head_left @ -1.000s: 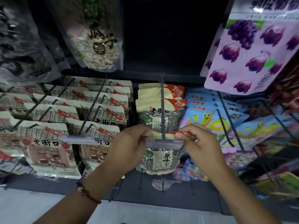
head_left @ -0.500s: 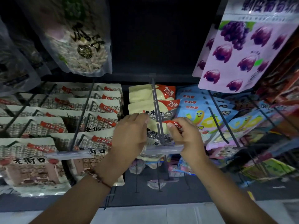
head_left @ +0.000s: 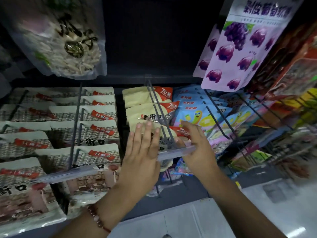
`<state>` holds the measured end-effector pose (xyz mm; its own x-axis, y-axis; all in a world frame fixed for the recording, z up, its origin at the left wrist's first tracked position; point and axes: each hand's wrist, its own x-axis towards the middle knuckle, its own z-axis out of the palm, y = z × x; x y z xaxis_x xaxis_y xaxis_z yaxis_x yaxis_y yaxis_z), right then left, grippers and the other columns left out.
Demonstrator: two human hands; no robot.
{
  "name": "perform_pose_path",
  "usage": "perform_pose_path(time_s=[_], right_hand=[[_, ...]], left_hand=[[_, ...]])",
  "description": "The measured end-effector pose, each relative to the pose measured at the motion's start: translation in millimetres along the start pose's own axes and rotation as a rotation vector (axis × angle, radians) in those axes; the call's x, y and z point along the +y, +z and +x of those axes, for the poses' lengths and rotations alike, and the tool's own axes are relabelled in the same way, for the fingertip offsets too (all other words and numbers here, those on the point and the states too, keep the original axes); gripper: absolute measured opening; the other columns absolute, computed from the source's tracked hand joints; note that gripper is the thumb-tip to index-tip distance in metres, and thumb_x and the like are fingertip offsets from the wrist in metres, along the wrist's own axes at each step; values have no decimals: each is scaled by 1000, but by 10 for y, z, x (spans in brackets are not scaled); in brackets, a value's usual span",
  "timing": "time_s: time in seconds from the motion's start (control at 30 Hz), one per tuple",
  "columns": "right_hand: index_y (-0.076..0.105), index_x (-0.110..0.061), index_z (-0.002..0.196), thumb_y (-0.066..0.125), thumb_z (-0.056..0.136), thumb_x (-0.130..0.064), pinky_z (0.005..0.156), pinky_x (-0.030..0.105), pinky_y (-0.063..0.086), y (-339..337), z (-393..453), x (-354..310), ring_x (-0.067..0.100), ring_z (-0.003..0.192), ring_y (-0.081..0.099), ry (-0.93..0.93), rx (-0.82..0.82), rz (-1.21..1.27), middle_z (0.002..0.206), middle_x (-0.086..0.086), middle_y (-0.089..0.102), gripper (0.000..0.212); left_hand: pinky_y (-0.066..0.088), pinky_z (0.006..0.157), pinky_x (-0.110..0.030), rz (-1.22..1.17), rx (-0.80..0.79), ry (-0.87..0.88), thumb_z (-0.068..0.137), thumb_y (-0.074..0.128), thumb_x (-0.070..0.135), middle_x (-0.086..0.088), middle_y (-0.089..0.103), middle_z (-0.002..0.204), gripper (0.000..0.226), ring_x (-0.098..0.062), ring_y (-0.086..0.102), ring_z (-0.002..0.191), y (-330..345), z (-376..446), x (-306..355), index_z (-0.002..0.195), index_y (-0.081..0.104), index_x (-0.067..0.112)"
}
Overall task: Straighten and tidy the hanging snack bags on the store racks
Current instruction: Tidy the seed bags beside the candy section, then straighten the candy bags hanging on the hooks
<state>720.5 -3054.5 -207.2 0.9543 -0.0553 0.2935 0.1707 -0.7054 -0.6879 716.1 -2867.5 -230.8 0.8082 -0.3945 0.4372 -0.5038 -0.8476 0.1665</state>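
Cream sunflower-seed bags with red corners hang in a row on the centre hook. My left hand lies flat with straight fingers against the front seed bag, pressing it back along the hook. On that bag's right side, my right hand holds its red top corner, thumb in front and fingers behind. The hook's clear price strip crosses in front of both hands. The lower part of the front bag is hidden behind my hands.
Left hooks carry rows of net-patterned snack bags behind another price strip. Blue cartoon bags hang just right. A purple grape bag and a clear seed bag hang above. Pale floor lies below.
My left hand has let go of the bag's top and now presses flat on it. The front bag has slid back along the hook, away from the price strip.
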Motion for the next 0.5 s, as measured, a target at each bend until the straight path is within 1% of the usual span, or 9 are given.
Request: perform_pose_path(time_s=[0.07,0.1,0.13,0.17,0.23,0.3,0.33,0.4,0.5], right_hand=[[27,-27,150,45,95,-49,106,33,38,-20,-166,44,6,138,31,121,-35,14,152,-3,33,62],[18,-28,153,44,94,-55,109,36,37,-36,-261,77,8,142,27,164,-34,-20,156,-4,27,70],[13,-27,154,45,94,-56,111,38,35,-57,-356,117,12,144,25,192,-32,-67,158,-3,24,74],[12,-25,155,48,94,-51,114,39,32,-84,-450,155,15,146,22,214,-39,-122,159,-2,23,76],[15,-23,155,55,96,-39,117,38,26,-152,-631,246,17,147,18,253,-65,-223,160,0,21,73],[20,-23,154,58,96,-36,117,40,24,-250,-778,344,19,148,15,263,-79,-300,161,1,19,71],[23,-23,153,58,95,-37,117,44,25,-307,-830,409,21,148,15,241,-75,-340,160,2,21,70],[28,-22,152,59,94,-41,115,49,28,-425,-917,566,26,148,17,203,-71,-384,160,3,23,69],[31,-25,151,60,93,-42,115,50,28,-603,-1006,775,26,149,15,220,-83,-365,161,0,20,66]], left_hand=[[3,121,-50,-29,-43,10,89,50,28,-19,7,162,73,-38,1,149,89,-76,11,152,26,4],[4,120,-50,-42,-78,17,89,49,31,-18,9,161,71,-37,1,149,142,-114,30,151,28,5],[6,120,-50,-58,-119,32,89,51,31,-19,14,160,68,-37,3,149,196,-157,63,149,33,5],[8,119,-52,-73,-155,53,89,53,31,-21,24,157,64,-39,9,148,247,-203,108,145,38,5],[12,118,-53,-82,-214,84,84,60,31,-21,47,141,62,-43,31,138,325,-301,219,139,43,6],[18,113,-53,-81,-259,87,79,63,35,-18,55,132,74,-41,45,124,345,-350,357,142,37,7],[21,110,-53,-81,-279,85,79,61,37,-18,54,134,77,-40,47,122,341,-350,431,144,33,8],[26,108,-56,-75,-324,79,79,57,39,-18,48,142,80,-41,46,127,355,-322,565,147,29,10],[35,105,-62,-30,-374,58,77,58,42,-21,42,147,79,-45,42,132,414,-226,742,146,34,11]])
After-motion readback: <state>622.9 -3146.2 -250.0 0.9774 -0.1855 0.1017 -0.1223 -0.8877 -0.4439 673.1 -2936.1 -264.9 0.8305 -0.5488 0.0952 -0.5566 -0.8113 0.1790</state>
